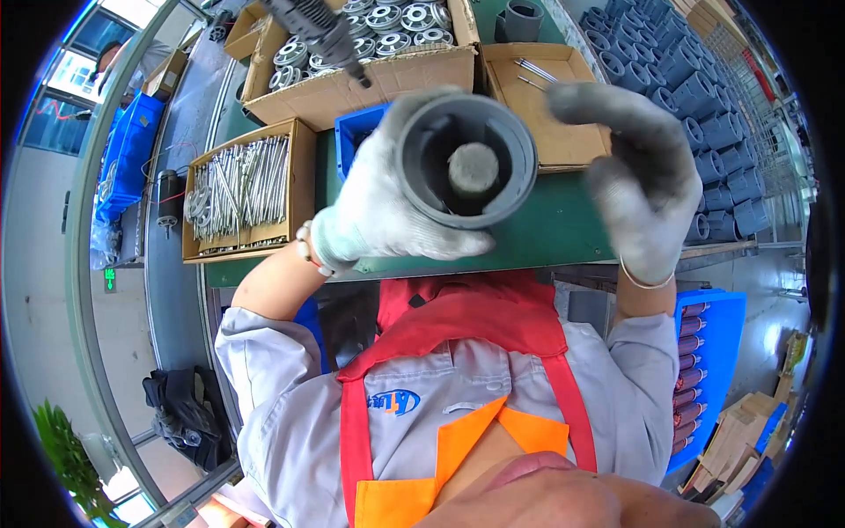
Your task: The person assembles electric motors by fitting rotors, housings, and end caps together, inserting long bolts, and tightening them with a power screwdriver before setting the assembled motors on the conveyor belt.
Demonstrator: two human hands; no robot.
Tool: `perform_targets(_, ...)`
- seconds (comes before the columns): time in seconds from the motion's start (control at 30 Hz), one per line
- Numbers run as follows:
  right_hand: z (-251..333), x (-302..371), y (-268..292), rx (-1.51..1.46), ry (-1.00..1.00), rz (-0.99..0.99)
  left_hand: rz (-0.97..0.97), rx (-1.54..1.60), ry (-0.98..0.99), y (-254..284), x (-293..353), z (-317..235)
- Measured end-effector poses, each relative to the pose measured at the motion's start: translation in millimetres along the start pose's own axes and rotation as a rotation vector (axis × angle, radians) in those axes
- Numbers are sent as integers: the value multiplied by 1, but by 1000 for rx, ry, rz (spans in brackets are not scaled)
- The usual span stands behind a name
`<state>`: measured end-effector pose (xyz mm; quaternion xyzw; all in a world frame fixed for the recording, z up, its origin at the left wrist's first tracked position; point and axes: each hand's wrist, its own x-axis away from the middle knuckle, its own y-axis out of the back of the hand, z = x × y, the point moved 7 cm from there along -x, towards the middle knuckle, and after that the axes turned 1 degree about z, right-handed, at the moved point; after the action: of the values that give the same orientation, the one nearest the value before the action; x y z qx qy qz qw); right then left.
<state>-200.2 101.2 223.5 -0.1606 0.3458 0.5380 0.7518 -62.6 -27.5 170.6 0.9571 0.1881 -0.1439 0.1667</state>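
My left hand (385, 189), in a white knit glove, is wrapped round a grey cylindrical motor housing (409, 189). The housing's round mouth faces up toward the head view. Inside it shows a pale grey rounded end (473, 169), perhaps a gloved fingertip; I cannot tell. To the right, my right hand (642, 172) is raised with thumb and fingers curved apart and nothing between them. Its glove is darkened on the palm and fingers. Both hands are above the green bench top (554, 231).
A carton of round metal end caps (387, 44) stands behind, under a hanging power screwdriver (321, 35). Long bolts fill a box (251, 189) at left. A shallow carton (554, 132) holds a few rods. Grey housings (704, 97) are stacked right, above a blue crate of rotors (704, 378).
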Motion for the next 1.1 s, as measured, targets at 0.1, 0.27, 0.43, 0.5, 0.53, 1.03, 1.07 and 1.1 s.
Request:
perform_targets(0.1,-11,-28,-76,765,232,505,-8,76,72,-9,3,25)
perform_targets(0.27,-37,-20,-71,480,13,465,-13,200,296,-30,33,121)
perform_targets(0.43,-52,-29,-80,339,-130,540,-170,181,264,-35,50,149)
perform_targets(0.5,-54,-36,-48,298,-106,410,-125,-119,179,-25,41,115)
perform_targets(0.53,-57,-36,-34,309,-129,409,-134,-74,129,-26,45,122)
perform_targets(1.03,-290,4,-24,634,-355,174,-370,-31,174,-58,112,213)
perform_targets(1.07,-273,0,-21,737,-500,206,-414,11,141,-63,117,223)
perform_targets(1.1,-256,-1,-18,650,-204,223,-429,87,97,-65,114,227)
